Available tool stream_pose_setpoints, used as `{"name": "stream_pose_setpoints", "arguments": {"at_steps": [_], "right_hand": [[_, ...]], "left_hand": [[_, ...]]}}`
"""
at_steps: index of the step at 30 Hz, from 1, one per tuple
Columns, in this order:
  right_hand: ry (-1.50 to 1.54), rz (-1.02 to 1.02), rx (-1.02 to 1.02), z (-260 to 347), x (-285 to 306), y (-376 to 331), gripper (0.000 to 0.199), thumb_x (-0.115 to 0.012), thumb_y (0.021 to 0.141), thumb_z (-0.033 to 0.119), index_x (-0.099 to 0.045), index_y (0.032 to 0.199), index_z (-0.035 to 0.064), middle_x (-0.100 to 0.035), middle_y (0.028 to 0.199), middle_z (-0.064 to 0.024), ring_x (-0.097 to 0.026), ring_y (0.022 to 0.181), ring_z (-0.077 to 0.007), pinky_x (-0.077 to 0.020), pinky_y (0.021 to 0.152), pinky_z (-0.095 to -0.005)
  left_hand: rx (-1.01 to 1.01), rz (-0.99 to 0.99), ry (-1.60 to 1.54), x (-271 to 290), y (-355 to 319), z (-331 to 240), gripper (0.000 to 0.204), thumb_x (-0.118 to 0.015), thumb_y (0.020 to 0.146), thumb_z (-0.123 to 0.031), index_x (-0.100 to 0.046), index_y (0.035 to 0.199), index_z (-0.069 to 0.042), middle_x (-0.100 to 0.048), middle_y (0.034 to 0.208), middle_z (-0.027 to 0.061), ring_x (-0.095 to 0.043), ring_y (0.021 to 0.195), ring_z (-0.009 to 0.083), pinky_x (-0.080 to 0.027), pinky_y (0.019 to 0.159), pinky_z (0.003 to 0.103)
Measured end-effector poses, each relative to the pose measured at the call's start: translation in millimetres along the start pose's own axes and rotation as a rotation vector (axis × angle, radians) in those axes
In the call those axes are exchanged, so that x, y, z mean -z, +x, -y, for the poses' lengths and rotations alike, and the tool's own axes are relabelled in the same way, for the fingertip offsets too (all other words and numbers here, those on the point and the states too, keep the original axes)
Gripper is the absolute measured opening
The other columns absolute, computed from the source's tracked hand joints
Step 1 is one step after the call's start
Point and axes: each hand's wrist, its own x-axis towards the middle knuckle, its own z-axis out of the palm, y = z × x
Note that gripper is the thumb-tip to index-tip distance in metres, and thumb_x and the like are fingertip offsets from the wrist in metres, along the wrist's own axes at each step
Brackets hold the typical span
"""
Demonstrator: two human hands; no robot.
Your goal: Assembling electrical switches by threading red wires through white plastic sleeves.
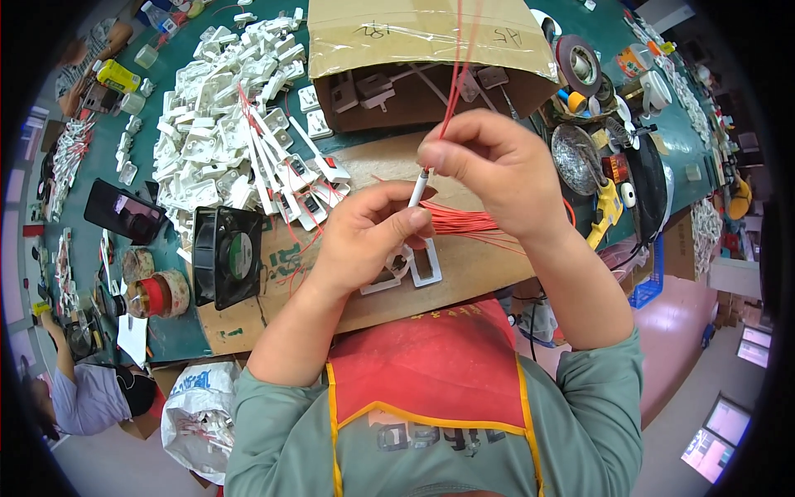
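Observation:
My left hand is closed around a slim white tube, pinched between thumb and fingers, with a dark metallic tip at its upper end. Just above that tip, my right hand pinches thin red wires, which run upward from its fingers and blur toward the top. Whether the wires enter the tube is hidden by my fingertips. A bundle of loose red wires lies beneath both hands. Beside my left hand, a white plastic frame rests on a cardboard sheet.
Left of centre is a heap of white plastic housings, with long-stemmed white pieces alongside. An open cardboard box stands beyond my hands. A black fan and phone sit left; a yellow glue gun lies right.

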Motion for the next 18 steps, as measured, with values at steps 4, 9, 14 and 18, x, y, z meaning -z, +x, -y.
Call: {"name": "stream_pose_setpoints", "arguments": {"at_steps": [4, 9, 14, 18], "right_hand": [[-0.068, 0.132, -0.122, 1.2, 2.6, -0.4, 0.016, -0.067, 0.087, 0.012, -0.066, 0.097, -0.0010, -0.065, 0.086, -0.0026, -0.060, 0.078, -0.0071, -0.0492, 0.073, -0.0220], [-0.052, 0.055, -0.062, 9.2, 10.2, 13.5, 0.024, -0.065, 0.090, 0.023, -0.068, 0.098, 0.0004, -0.062, 0.076, -0.0005, -0.056, 0.070, -0.0060, -0.0457, 0.063, -0.0208], [-0.039, 0.174, -0.091, 19.7, 13.0, 17.2, 0.025, -0.062, 0.092, 0.024, -0.068, 0.097, 0.0000, -0.057, 0.069, 0.0019, -0.052, 0.063, -0.0050, -0.0419, 0.057, -0.0209], [-0.111, 0.169, -0.144, 14.7, 9.5, 13.0, 0.024, -0.064, 0.090, 0.024, -0.067, 0.093, 0.0004, -0.058, 0.070, 0.0021, -0.052, 0.061, -0.0051, -0.0417, 0.055, -0.0212]], "left_hand": [[-0.009, -0.027, -0.015, -1.1, -0.5, 1.6, 0.029, -0.063, 0.091, -0.013, -0.059, 0.116, 0.002, -0.066, 0.092, 0.0072, -0.065, 0.081, 0.0136, -0.054, 0.067, 0.025], [0.042, -0.035, 0.025, -1.6, 0.8, 0.2, 0.030, -0.065, 0.090, -0.012, -0.059, 0.116, 0.001, -0.067, 0.092, 0.0073, -0.065, 0.081, 0.0133, -0.054, 0.066, 0.025], [0.041, -0.053, 0.010, -4.5, 1.8, -1.2, 0.028, -0.064, 0.090, -0.012, -0.059, 0.114, 0.003, -0.067, 0.088, 0.0093, -0.065, 0.076, 0.0156, -0.054, 0.064, 0.027], [0.019, -0.077, 0.004, -3.5, 2.9, 3.2, 0.027, -0.063, 0.090, -0.011, -0.058, 0.112, 0.004, -0.067, 0.085, 0.0116, -0.066, 0.072, 0.0191, -0.055, 0.062, 0.028]]}}
